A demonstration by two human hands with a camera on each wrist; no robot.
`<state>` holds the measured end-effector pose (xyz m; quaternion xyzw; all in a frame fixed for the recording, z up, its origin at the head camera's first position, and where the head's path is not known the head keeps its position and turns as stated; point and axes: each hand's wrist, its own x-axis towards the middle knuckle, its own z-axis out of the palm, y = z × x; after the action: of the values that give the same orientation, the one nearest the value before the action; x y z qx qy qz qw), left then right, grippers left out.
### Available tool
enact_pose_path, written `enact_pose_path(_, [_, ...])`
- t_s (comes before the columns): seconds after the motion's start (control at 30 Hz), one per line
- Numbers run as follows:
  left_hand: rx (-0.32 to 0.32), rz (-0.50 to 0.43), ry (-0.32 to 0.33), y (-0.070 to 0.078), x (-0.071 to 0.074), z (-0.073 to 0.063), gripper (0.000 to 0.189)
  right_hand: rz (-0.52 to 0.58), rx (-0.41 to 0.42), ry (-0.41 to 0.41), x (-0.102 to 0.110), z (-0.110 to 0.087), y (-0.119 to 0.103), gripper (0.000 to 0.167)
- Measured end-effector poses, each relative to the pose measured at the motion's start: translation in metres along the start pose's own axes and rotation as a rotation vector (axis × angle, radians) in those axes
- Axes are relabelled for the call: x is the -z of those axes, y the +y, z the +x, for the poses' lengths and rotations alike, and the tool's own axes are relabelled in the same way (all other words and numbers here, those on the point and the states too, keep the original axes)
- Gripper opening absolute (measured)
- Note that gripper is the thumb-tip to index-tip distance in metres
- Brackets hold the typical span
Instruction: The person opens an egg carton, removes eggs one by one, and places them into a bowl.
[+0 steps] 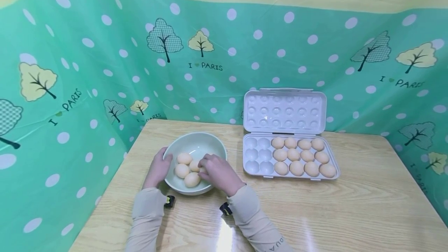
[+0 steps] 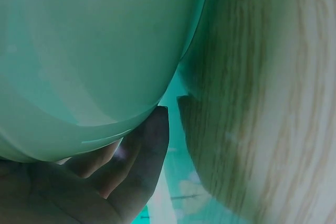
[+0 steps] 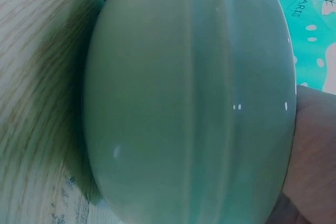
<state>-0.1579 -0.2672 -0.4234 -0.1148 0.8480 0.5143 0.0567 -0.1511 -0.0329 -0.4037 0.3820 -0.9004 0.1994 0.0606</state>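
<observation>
On the left of the table stands a pale green bowl (image 1: pixel 196 190) with several light-brown eggs (image 1: pixel 182 170) in it. My left hand (image 1: pixel 160 167) grips the bowl at its left rim. In the left wrist view, the fingers (image 2: pixel 149 150) lie against the bowl's outer wall. Reaching over the right rim, my right hand (image 1: pixel 220 172) has its fingers curled down around an egg (image 1: pixel 203 170), which they partly cover. From the right wrist, the bowl's outer side (image 3: pixel 157 103) fills most of the view, and part of the right hand (image 3: pixel 315 150) shows at its edge.
Right of the bowl lies an open egg box (image 1: pixel 256 174), its lid (image 1: pixel 285 112) raised against the patterned curtain (image 1: pixel 217 61). Several eggs (image 1: pixel 296 168) sit in the box's middle and right hollows; bare hollows show at its left. Both stand on a wooden table (image 1: pixel 343 217).
</observation>
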Motion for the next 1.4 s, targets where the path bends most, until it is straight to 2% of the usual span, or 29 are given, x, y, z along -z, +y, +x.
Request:
enact_pose_path(0.47, [0.004, -0.005, -0.007, -0.001, 0.000, -0.001, 0.049, -0.038, -0.016, -0.010, 0.000, -0.001, -0.001, 0.008])
enact_pose_path(0.67, [0.011, -0.006, -0.009, 0.000, -0.001, -0.001, 0.048, -0.050, -0.018, -0.010, 0.001, -0.002, -0.001, 0.015])
enact_pose_path(1.0, [0.005, -0.004, 0.005, -0.001, -0.001, -0.002, 0.048, -0.029, 0.017, 0.071, -0.001, -0.007, 0.004, 0.016])
enact_pose_path(1.4, [0.004, 0.007, -0.003, 0.000, 0.002, -0.002, 0.049, -0.007, 0.042, 0.052, 0.001, -0.009, 0.011, 0.019])
